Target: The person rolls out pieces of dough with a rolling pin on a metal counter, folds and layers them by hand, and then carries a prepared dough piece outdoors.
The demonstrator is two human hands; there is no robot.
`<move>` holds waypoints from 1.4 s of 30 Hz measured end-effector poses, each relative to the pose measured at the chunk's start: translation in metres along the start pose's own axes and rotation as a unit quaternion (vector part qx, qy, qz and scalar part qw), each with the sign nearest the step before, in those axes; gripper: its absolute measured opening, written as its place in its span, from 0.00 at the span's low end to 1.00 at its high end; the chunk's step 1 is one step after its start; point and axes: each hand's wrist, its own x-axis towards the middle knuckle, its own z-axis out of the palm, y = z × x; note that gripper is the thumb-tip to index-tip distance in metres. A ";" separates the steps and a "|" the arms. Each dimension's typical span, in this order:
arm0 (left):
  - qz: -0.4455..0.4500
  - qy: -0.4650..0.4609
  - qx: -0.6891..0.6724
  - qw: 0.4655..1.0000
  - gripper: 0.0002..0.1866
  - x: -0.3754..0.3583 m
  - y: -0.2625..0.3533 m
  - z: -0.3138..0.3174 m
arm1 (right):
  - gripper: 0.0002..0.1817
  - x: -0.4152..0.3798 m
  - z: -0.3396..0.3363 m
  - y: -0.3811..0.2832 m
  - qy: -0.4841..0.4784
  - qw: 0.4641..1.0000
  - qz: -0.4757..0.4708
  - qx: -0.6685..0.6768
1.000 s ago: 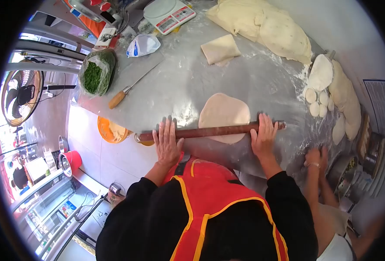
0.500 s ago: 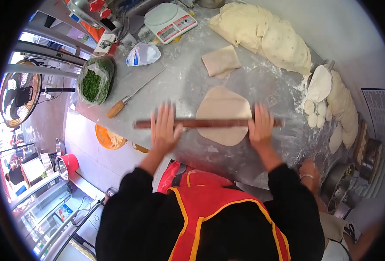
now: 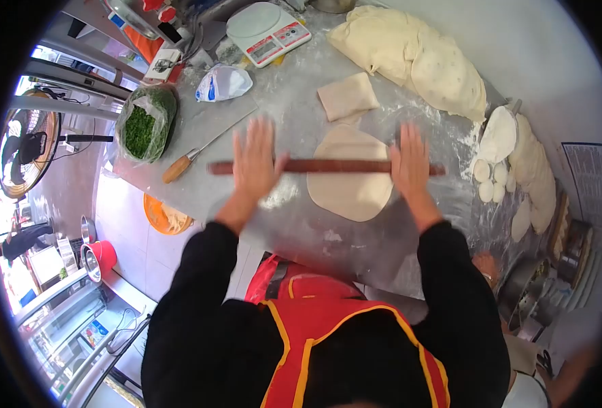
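A dark wooden rolling pin (image 3: pixel 341 166) lies across a flat, roughly oval sheet of dough (image 3: pixel 350 197) on the metal worktop (image 3: pixel 301 234). My left hand (image 3: pixel 255 158) rests flat on the pin's left part, fingers stretched forward and slightly blurred. On the right part, beside the dough's edge, my right hand (image 3: pixel 411 160) lies the same way, palm down with fingers extended. Neither hand wraps round the wood. Just beyond the sheet is a folded square of dough (image 3: pixel 347 96), close to its far edge.
Large dough masses (image 3: pixel 409 58) lie at the back; flour (image 3: pixel 499 134) and small dough pieces (image 3: pixel 491 180) are on the right. A scale (image 3: pixel 268 34), a bag of chopped greens (image 3: pixel 144 129) and a wooden-handled tool (image 3: pixel 178 166) are leftward. Another person's hand (image 3: pixel 484 264) shows at right.
Both hands and the rolling pin have moved forward, away from my body, over the dough sheet. More of the sheet's near part now shows.
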 end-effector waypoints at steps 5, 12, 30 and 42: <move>0.023 -0.095 -0.114 0.989 0.39 -0.139 0.027 -0.026 | 0.30 -0.138 -0.048 -0.025 -0.081 0.993 0.051 0.068; -0.009 0.001 -0.010 1.000 0.34 -0.037 0.004 0.001 | 0.29 -0.033 -0.003 -0.004 -0.026 0.999 0.032 0.023; -0.105 0.020 -0.117 0.987 0.18 -0.215 -0.026 -0.055 | 0.24 -0.110 -0.038 -0.017 0.066 0.944 0.262 0.189; -0.093 0.100 -0.056 0.989 0.38 -0.104 -0.049 -0.018 | 0.18 -0.028 -0.002 -0.053 -0.092 0.961 0.161 0.206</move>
